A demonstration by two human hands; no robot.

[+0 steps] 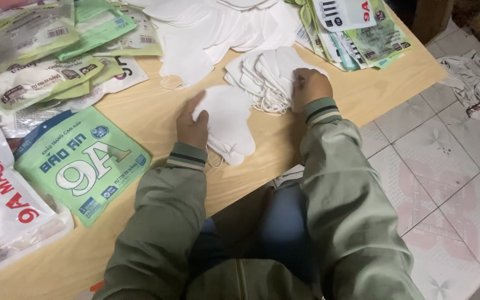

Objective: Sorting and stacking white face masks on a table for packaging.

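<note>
Left hand [193, 126]: fingers closed on near stack of white masks [230, 125].
Right hand [309, 87]: fingers curled, pressing far mask pile [265, 75].
Counter [151, 114]: green packet [83, 164] lies left.

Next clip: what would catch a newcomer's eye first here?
White face masks heaped along the far edge of the wooden table. The left hand presses a small stack of masks at mid-table, while the right hand rests on a fanned pile. A green packet lies at left.

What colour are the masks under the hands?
White, seen in the head view: masks under the left hand and right hand.
</note>
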